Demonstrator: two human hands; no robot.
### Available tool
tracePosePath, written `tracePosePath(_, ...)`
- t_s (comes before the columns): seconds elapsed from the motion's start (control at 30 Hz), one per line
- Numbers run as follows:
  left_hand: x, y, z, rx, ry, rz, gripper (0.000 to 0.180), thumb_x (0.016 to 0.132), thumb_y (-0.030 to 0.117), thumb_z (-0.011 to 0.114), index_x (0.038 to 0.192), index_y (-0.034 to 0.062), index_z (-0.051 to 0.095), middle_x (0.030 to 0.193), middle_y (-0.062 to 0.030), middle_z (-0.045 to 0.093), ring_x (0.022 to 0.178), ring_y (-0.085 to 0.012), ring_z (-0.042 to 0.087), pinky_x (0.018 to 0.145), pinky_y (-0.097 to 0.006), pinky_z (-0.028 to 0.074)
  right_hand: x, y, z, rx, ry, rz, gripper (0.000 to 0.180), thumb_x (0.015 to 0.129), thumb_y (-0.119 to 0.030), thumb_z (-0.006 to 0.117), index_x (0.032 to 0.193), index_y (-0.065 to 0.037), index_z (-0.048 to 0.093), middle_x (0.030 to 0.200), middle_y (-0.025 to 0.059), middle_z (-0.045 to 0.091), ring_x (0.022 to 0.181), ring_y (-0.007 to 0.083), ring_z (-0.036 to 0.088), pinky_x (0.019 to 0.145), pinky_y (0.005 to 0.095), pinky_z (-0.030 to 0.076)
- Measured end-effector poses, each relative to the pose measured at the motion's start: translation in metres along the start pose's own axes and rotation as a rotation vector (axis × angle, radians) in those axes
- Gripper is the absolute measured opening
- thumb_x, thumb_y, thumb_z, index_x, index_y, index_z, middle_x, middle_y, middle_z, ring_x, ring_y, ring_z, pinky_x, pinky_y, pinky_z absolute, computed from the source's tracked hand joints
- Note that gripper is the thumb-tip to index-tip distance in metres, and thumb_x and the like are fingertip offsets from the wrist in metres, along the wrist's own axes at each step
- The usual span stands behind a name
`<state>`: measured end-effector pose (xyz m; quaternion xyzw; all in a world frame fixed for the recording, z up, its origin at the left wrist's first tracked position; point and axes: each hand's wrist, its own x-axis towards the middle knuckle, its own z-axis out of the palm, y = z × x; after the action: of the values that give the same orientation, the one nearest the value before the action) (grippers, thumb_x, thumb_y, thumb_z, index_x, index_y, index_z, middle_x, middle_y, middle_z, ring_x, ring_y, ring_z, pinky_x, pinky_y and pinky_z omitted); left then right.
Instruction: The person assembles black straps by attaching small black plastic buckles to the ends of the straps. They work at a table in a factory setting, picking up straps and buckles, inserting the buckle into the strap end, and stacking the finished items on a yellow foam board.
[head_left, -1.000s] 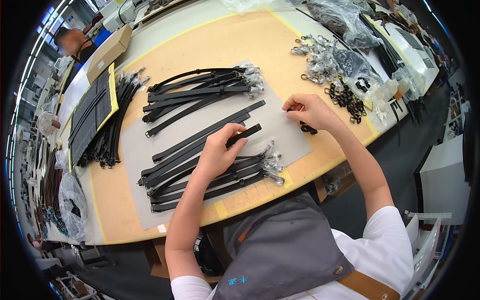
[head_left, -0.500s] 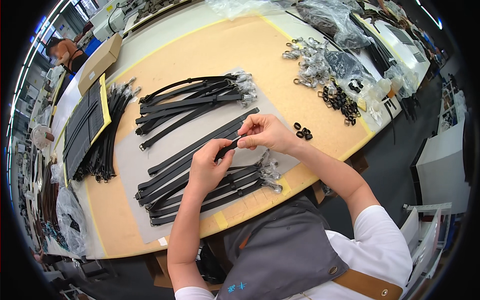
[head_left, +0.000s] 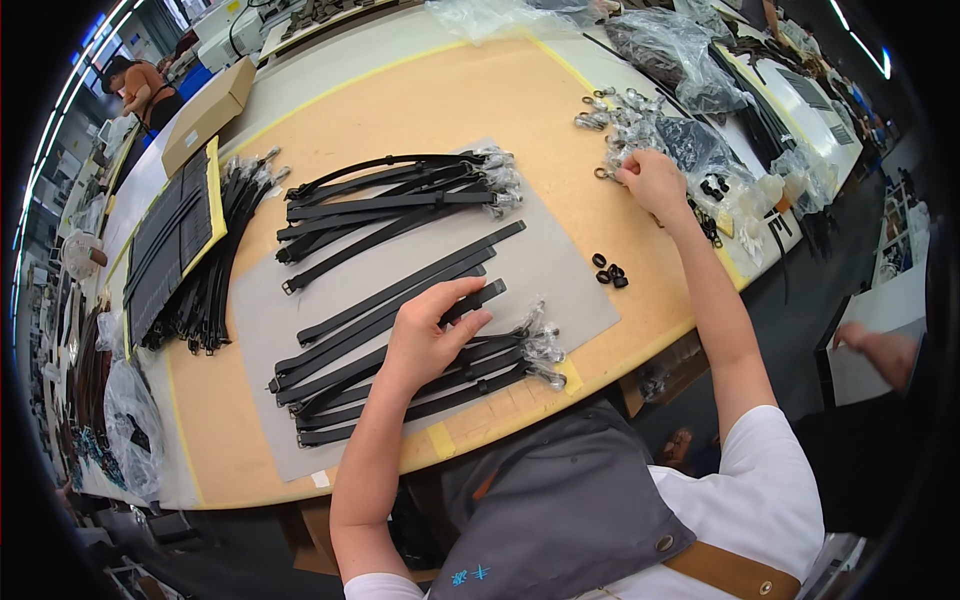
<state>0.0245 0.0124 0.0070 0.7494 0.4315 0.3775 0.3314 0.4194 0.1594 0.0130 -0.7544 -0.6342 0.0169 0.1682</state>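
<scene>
Over the lower group of black straps, my left hand (head_left: 430, 335) has its thumb and forefinger around one black strap (head_left: 490, 293), whose free end sticks out past the fingers. My right hand (head_left: 655, 187) has its fingertips drawn together at the near edge of a pile of metal clasps (head_left: 628, 122) in clear wrap. Whatever those fingertips hold is hidden. Below that hand lie several small black loops (head_left: 610, 271). Finished-looking straps with wrapped metal ends (head_left: 540, 345) lie just right of my left hand.
An upper bundle of black straps (head_left: 380, 205) rests on the grey sheet (head_left: 570, 290). At left, a yellow-edged board (head_left: 175, 250) carries more straps, beside a cardboard box (head_left: 207, 115). Plastic bags (head_left: 670, 55) crowd the far right. Another person's hand (head_left: 885, 350) shows at right.
My right hand has left the strap end beside my left hand and moved far right to the clasp pile. My left hand stays near the strap. Another person's arm has appeared at right.
</scene>
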Motion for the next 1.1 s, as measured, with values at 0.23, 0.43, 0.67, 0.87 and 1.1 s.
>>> tracePosePath(0.23,-0.004,0.003,-0.001,-0.01,-0.033,-0.122,0.024,0.091,0.013,0.081,0.108,0.0002,0.07,0.091,-0.009,0.071,0.07,-0.0151,0.062,0.062,-0.028,0.05,0.004,-0.004,0.001,0.125,-0.141,0.027,0.025,0.093,-0.031,0.074,0.094,-0.006,0.077,0.106,0.01,0.076,0.098,0.0239,0.072,0.087,0.0381,0.056)
tracePosePath(0.43,-0.003,0.001,-0.003,0.053,0.094,0.105,0.023,0.087,0.006,0.077,0.108,0.0005,0.07,0.088,-0.0067,0.068,0.075,-0.013,0.061,0.067,-0.028,0.049,-0.044,-0.047,0.027,1.038,-0.339,-0.193,0.024,0.1,-0.027,0.071,0.098,-0.003,0.074,0.101,0.004,0.076,0.084,0.0134,0.071,0.075,0.0302,0.056)
tracePosePath(0.67,-0.005,0.007,0.0,0.054,0.212,0.096,0.024,0.085,0.005,0.08,0.108,0.0014,0.073,0.085,-0.0063,0.069,0.069,-0.0138,0.062,0.059,-0.027,0.047,-0.116,-0.136,0.008,1.27,-1.054,-0.095,0.028,0.103,-0.034,0.071,0.104,-0.007,0.07,0.101,0.0026,0.075,0.094,0.0105,0.073,0.074,0.0241,0.058)
tracePosePath(0.87,-0.008,0.0,-0.002,0.179,0.302,0.151,0.021,0.084,0.005,0.081,0.104,0.0019,0.074,0.085,-0.0079,0.071,0.069,-0.0171,0.067,0.058,-0.029,0.05,-0.13,-0.152,0.026,1.349,-0.818,-0.137,0.03,0.1,-0.037,0.076,0.098,-0.007,0.071,0.095,0.0005,0.074,0.087,0.0056,0.066,0.071,0.0243,0.054)
tracePosePath(1.1,-0.008,0.002,0.004,0.239,0.378,0.082,0.018,0.084,0.008,0.08,0.1,0.0032,0.072,0.089,-0.0096,0.073,0.068,-0.0214,0.072,0.058,-0.032,0.058,-0.142,-0.16,0.04,1.427,-0.571,-0.213,0.019,0.095,-0.019,0.082,0.092,-0.005,0.069,0.101,0.0068,0.075,0.082,0.0053,0.065,0.068,0.0214,0.051)
